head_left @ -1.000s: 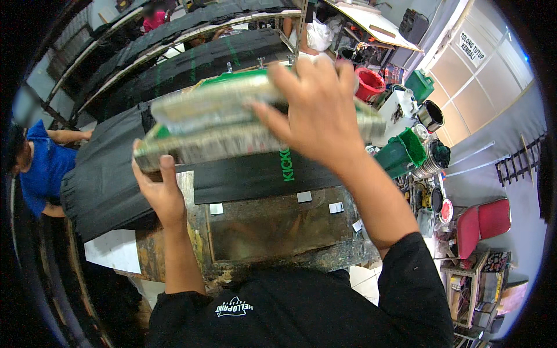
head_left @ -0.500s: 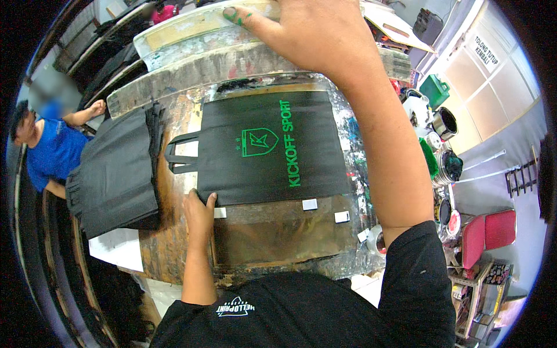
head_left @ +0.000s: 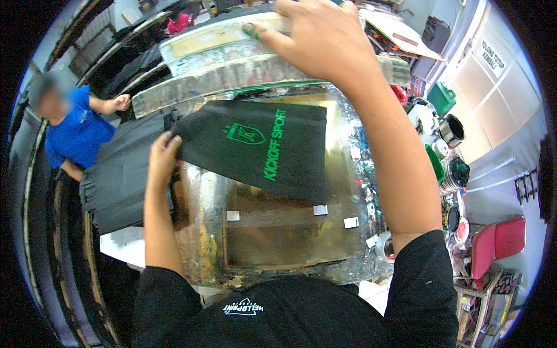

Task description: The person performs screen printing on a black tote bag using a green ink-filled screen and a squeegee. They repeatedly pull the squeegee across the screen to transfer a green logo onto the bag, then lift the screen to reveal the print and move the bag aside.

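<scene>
My left hand pinches the handle end of a black fabric tote bag with a green crest and lettering. That end is raised and drawn to the left, and the bag slants over the worktable. At the far side my right hand grips the upper edge of a tilted screen-printing frame, its thumb lying along the frame and marked with green. The fingertips beyond the edge are partly cut off by the picture. Beside my left hand lies a stack of black bags.
Small white tabs are stuck on the table. Tape, cans and a green jug stand along the right. A person in blue is at the left. A red chair stands at the right.
My left hand has taken the bag's handle end and moved it up and left, off its flat position. My right hand stays on the frame. The person in blue has shifted.
</scene>
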`<act>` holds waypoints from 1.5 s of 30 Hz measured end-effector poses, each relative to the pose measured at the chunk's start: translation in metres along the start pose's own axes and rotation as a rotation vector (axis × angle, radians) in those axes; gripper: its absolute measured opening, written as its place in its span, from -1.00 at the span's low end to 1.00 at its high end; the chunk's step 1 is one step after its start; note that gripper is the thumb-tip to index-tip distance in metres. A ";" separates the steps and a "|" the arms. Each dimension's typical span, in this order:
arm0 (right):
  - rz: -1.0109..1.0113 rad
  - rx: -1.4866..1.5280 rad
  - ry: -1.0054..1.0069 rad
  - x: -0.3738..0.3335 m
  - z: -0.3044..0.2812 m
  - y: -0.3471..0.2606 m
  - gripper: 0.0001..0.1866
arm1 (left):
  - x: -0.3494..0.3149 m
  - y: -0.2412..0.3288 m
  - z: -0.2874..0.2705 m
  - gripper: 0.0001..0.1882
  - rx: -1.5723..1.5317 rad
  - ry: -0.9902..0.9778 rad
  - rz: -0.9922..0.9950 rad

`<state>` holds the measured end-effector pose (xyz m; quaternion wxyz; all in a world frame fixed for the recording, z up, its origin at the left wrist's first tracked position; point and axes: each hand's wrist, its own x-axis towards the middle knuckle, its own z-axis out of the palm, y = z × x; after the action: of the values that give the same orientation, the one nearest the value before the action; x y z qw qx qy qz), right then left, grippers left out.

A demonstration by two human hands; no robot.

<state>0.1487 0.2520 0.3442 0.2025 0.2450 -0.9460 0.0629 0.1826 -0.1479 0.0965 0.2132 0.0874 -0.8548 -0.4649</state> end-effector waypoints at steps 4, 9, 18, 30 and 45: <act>0.074 -0.072 -0.041 0.002 0.009 -0.010 -0.27 | 0.039 0.010 -0.106 -0.43 -0.034 -0.027 -0.264; -0.084 -0.086 0.422 -0.010 0.039 0.014 -0.38 | 0.040 -0.037 -0.229 -0.57 -0.109 0.106 -0.296; -0.127 0.114 0.414 -0.002 0.041 0.008 -0.36 | -0.057 -0.214 -0.433 -0.38 0.448 0.670 -0.381; -0.069 0.028 0.384 -0.008 0.036 0.011 -0.46 | -0.125 -0.073 -0.115 -0.50 0.827 0.148 0.420; -0.049 -0.045 0.332 -0.026 0.038 0.002 -0.51 | -0.112 -0.120 -0.110 -0.38 0.855 -0.052 -0.003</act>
<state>0.1551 0.2565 0.2984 0.3628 0.2499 -0.8945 0.0761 0.3255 -0.2589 0.0170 0.1353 0.1576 -0.9756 -0.0711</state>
